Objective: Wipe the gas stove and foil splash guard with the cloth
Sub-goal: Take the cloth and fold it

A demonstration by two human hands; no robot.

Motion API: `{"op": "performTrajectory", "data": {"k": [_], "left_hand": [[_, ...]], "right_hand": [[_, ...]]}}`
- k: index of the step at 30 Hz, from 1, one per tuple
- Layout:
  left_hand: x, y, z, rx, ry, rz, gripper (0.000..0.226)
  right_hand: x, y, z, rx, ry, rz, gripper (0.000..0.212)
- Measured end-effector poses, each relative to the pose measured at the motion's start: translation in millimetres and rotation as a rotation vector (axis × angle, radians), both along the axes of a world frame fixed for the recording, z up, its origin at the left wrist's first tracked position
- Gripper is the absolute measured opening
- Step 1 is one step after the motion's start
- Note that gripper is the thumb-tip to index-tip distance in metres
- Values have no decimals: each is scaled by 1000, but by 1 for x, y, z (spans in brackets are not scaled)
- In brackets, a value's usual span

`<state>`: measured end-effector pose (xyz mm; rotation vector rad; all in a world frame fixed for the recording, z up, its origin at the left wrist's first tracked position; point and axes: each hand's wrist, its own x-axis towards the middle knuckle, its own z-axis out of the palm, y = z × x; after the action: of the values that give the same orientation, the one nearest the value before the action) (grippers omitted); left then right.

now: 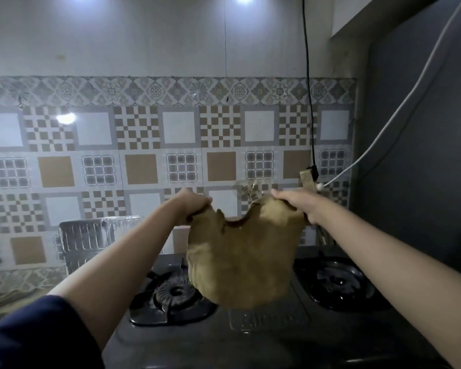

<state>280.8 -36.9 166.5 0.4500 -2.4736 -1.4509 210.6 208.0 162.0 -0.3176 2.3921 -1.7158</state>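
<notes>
Cloth [244,262], brown and limp, hangs in the middle of the frame, stretched by its top edge between both hands and drooping in a rounded belly. The left hand [194,206] pinches the upper left corner with curled fingers; the right hand [296,205] grips the upper right corner the same way. Its long axis at the top runs left to right across the frame, and the free bottom edge dangles over the gas stove [250,339], between the left burner [175,291] and the right burner [336,282], apparently just above the dark surface rather than touching it, though the angle makes that hard to settle.

The foil splash guard [91,233] stands at middle left of the frame against the tiled wall [144,142], up and left of the cloth, on the left hand's side. So the stove lies straight below the grip and is the closer surface; the guard needs a sideways reach. I judge wiping has not begun: the cloth is spread, not bunched, and would likely need gathering into one hand before pressing down. A black cord [308,89] and a white cable [399,107] hang at the upper right, near the right hand.
</notes>
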Motion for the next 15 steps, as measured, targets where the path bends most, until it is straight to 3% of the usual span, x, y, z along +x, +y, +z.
{"op": "performTrajectory", "data": {"k": [4, 7, 15], "left_hand": [[19, 16, -18, 104, -252, -91, 16], [22, 23, -27, 159, -286, -126, 14], [46, 63, -16, 353, -178, -232, 20]], "right_hand": [[33, -19, -17, 41, -216, -81, 20], [43, -30, -28, 72, -246, -38, 13], [66, -44, -29, 169, -18, 168, 2]]}}
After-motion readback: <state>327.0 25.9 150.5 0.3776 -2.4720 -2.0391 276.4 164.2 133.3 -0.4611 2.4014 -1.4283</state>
